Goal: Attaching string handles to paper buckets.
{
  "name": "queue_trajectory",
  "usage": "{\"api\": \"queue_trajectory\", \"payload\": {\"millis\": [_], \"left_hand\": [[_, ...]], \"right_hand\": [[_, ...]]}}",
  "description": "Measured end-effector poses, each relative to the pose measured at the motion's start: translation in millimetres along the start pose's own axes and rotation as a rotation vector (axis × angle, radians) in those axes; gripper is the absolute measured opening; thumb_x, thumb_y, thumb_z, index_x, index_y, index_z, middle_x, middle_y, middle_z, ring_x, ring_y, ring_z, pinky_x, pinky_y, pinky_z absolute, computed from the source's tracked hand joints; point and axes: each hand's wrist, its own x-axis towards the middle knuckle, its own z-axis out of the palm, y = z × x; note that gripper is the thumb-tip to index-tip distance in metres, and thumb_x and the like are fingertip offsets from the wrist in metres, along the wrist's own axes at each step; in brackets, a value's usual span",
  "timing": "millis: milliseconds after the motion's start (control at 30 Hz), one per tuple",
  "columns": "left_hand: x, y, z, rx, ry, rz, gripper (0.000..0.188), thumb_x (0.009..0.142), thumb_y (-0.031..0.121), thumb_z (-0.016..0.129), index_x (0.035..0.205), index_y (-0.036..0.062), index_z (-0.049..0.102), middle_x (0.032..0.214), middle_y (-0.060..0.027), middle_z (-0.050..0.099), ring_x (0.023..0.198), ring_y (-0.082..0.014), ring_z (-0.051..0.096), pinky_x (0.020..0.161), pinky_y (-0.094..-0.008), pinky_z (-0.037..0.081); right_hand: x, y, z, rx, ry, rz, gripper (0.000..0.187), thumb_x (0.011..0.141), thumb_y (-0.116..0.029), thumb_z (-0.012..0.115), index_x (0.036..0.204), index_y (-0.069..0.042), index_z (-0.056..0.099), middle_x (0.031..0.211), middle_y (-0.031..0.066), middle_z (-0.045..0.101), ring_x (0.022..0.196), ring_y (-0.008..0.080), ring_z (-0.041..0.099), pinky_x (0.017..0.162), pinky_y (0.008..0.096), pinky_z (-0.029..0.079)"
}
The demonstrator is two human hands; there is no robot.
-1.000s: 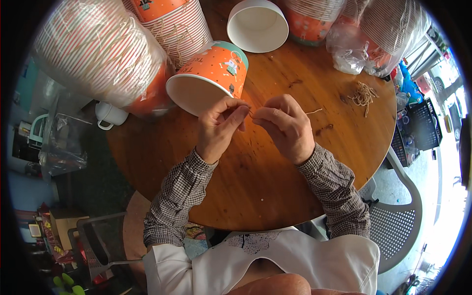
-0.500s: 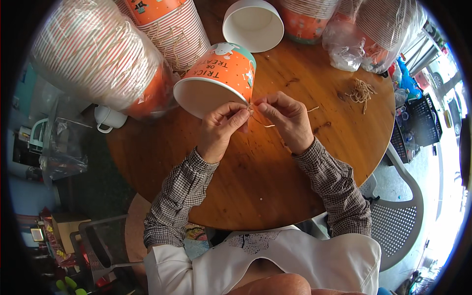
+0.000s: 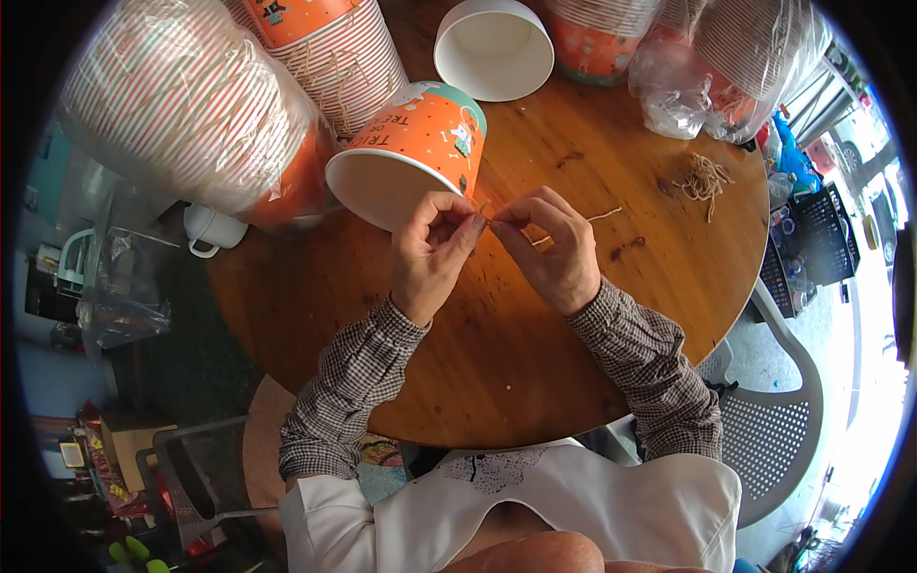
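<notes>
An orange paper bucket with a teal base lies tipped on the wooden table, its white mouth toward me. At the right edge of its rim, my left hand pinches a thin piece of twine. My right hand pinches the same twine, its fingertips almost meeting the left ones. From under the right hand a loose end of twine runs out over the table. Whether the twine passes through the bucket's rim is hidden by the left fingers.
Stacked striped buckets in clear plastic stand at the left, with another stack beside them. A white bucket lies at the back. Bagged buckets stand at the far right, near a bundle of twine. A white mug sits left.
The bucket has shifted slightly left and turned a little. My hands remain pinched close together, the right one slightly lower and nearer the left.
</notes>
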Motion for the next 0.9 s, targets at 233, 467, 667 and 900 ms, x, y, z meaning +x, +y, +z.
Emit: {"api": "queue_trajectory", "payload": {"millis": [233,467,667,900], "left_hand": [[2.3,-6.1,0.5,0.340,0.039,0.278,0.007,0.086,0.001,0.068,0.092,0.0018,0.064,0.084,-0.0024,0.063,0.071,-0.0101,0.061,0.059,-0.0209,0.047],[3.5,-5.4,-0.3,0.582,0.024,0.514,0.018,0.077,-0.006,0.071,0.091,0.0029,0.065,0.082,-0.0039,0.060,0.072,-0.0142,0.062,0.061,-0.0286,0.051],[7.6,-3.2,-4.5,0.311,-0.056,0.351,0.008,0.084,-0.003,0.063,0.090,0.0020,0.062,0.080,-0.0019,0.057,0.069,-0.0099,0.056,0.061,-0.0239,0.047],[5.3,-2.2,-8.7,-0.317,-0.227,-0.261,0.010,0.092,0.012,0.059,0.091,0.0031,0.064,0.082,0.0011,0.059,0.074,-0.0071,0.054,0.066,-0.0219,0.044]], "right_hand": [[0.8,-3.7,-2.1,0.015,-0.019,0.050,0.010,0.082,-0.006,0.070,0.088,-0.001,0.064,0.085,0.0089,0.062,0.077,0.0210,0.062,0.066,0.0311,0.051],[1.6,-1.2,-2.8,0.031,-0.058,0.085,0.011,0.083,-0.008,0.070,0.087,0.000,0.063,0.083,0.0092,0.061,0.075,0.0201,0.061,0.065,0.0304,0.050],[4.0,-4.8,-6.8,0.064,-0.118,0.083,0.010,0.082,-0.004,0.066,0.089,0.001,0.062,0.085,0.0107,0.061,0.079,0.0220,0.064,0.070,0.0326,0.053],[2.2,-5.3,-5.1,0.047,-0.111,0.072,0.011,0.082,-0.003,0.065,0.091,0.001,0.061,0.088,0.0107,0.062,0.083,0.0240,0.065,0.072,0.0337,0.053]]}}
